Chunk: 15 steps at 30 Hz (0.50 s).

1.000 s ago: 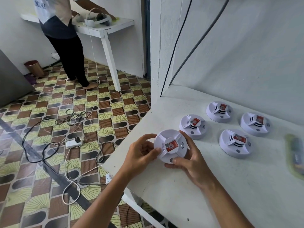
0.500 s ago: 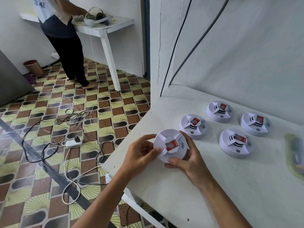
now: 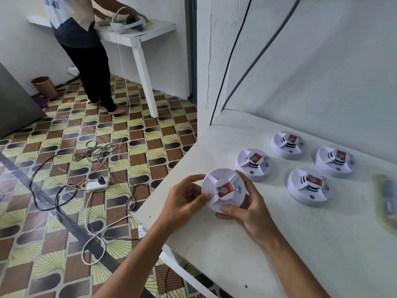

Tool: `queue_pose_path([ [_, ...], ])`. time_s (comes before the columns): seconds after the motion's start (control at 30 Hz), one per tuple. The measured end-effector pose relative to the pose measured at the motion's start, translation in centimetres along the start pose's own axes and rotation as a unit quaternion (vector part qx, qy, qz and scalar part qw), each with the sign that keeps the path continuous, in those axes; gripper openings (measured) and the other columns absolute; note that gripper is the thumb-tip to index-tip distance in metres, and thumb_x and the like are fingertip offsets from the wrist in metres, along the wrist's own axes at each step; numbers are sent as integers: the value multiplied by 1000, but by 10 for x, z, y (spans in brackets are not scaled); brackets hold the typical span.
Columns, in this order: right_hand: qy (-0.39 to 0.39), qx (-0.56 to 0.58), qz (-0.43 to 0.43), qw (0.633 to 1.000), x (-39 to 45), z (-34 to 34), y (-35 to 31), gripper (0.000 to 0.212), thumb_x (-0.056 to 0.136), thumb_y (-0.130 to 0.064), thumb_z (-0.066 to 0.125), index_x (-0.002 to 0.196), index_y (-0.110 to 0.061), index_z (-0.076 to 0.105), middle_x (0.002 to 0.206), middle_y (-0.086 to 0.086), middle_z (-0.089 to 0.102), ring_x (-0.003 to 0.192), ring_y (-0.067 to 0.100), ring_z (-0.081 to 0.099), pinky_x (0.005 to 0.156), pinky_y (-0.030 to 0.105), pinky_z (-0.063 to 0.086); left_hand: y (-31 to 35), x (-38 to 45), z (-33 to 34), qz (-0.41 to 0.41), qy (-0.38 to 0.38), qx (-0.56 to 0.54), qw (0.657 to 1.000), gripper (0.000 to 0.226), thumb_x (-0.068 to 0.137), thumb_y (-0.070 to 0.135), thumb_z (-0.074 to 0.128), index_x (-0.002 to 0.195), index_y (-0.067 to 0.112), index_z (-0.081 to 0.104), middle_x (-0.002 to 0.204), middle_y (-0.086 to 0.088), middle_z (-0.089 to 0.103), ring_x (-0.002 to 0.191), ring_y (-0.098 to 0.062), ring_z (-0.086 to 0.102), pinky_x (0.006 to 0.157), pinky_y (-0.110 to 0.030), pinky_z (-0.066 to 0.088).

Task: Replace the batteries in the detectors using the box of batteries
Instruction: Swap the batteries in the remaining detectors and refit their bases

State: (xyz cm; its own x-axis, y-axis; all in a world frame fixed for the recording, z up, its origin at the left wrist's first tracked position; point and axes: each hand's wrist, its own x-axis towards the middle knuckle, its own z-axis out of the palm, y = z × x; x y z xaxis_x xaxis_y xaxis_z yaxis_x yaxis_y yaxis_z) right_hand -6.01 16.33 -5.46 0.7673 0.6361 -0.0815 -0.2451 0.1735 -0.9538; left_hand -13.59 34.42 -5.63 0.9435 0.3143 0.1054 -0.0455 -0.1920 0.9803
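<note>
Holding one white smoke detector [image 3: 223, 190] in a two-handed grip, left hand [image 3: 185, 203] and right hand [image 3: 247, 211] curled round its rim, above the white surface [image 3: 257, 265]; four more detectors [image 3: 307, 187] rest alongside.

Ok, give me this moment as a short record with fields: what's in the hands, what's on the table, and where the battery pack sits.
held item: white detector, red label facing up, raised over the table's near-left corner
left hand: grips the detector's left rim
right hand: grips its right and lower rim
table: white, against the wall
other detectors: four lying on the table
battery pack: blurred green packet at the table's right edge
battery compartment: not visible
</note>
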Motion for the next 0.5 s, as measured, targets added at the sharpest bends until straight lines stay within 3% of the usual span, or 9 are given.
queue_pose_path([
  [0.07,-2,4,3,1000,1,0,-1,73,67,-4,78,127,-38,55,125,7,62,112,29,62,76,52,57,0,1,0,-2,2,-5,1000,44,79,37,72,119,23,62,82,-12,72,71,-35,66,65,-53,55],
  [0.13,-11,30,18,999,3,0,-3,75,66,-29,84,133,-33,51,127,8,61,113,32,62,75,51,57,-1,1,0,-3,6,-7,1000,45,79,37,72,120,22,62,82,-13,72,71,-35,67,65,-51,57],
  [0.23,-24,132,67,989,5,0,-6,90,62,-66,76,137,-27,47,131,12,60,113,37,62,72,49,57,-2,1,0,-1,5,-5,1000,46,81,34,72,123,18,61,83,-13,72,71,-30,67,65,-46,58],
  [0.5,-25,203,78,976,4,1,-8,100,55,-81,68,138,-30,47,135,13,57,116,42,59,75,55,56,-2,1,0,0,10,-7,1000,46,83,26,71,126,14,60,84,-13,72,73,-28,69,66,-41,59],
])
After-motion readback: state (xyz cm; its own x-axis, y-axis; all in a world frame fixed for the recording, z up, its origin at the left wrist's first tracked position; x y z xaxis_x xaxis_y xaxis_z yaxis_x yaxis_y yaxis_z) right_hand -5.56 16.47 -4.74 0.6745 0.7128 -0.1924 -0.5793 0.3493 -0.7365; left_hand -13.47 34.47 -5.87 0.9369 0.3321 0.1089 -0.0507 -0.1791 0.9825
